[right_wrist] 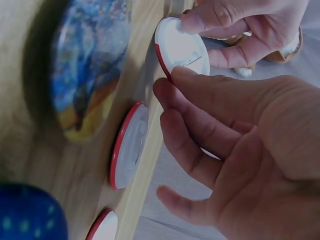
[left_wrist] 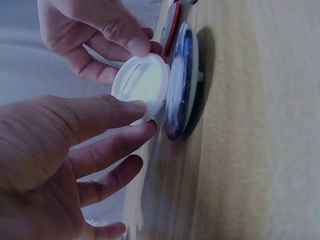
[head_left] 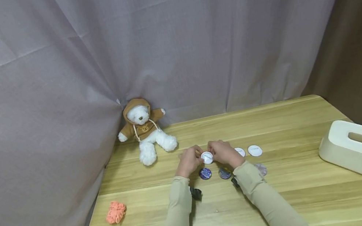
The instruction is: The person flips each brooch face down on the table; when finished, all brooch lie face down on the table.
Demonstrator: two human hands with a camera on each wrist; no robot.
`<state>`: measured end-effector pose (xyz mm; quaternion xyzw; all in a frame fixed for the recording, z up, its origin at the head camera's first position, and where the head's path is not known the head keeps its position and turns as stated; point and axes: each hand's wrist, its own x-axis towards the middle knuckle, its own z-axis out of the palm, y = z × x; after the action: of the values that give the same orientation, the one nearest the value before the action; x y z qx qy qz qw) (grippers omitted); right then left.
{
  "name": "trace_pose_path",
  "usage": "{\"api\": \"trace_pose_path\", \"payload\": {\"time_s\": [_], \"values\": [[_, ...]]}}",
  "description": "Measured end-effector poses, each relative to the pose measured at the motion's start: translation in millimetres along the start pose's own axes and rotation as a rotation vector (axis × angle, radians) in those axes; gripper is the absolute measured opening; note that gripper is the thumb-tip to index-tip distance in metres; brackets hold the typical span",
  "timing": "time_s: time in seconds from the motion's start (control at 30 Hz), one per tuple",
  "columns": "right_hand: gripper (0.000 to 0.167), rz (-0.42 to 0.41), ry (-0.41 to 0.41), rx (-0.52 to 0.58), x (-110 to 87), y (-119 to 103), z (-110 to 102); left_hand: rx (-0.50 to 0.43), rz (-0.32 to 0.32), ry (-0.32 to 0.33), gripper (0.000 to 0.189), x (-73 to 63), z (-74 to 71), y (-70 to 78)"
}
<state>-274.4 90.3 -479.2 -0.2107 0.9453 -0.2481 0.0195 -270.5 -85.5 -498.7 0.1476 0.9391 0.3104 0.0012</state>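
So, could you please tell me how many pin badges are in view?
6: one badge pinched by the left hand and right hand; two white-backed badges right of them; three patterned badges in the nearer row. Others may be hidden.

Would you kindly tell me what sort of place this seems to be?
Probably a curtained-off indoor tabletop setup: a wooden table, a greyish curtain hanging behind it, and a plush bear.
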Motion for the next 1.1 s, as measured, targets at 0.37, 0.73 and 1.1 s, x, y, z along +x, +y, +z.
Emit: {"api": "trace_pose_path", "payload": {"time_s": [0.37,0.73,1.1], "values": [[0.022,0.024,0.011,-0.083,3.8,-2.3,1.6,0.026,-0.013,-0.009,0.024,2.0,1.8,1.3],[0.015,0.053,-0.046,-0.123,8.2,-4.9,1.2,0.066,-0.028,-0.065,0.016,7.8,2.4,-1.8],[0.017,0.057,-0.092,-0.180,7.8,-7.5,2.9,0.071,-0.011,-0.072,0.014,3.6,0.3,-0.8]]}}
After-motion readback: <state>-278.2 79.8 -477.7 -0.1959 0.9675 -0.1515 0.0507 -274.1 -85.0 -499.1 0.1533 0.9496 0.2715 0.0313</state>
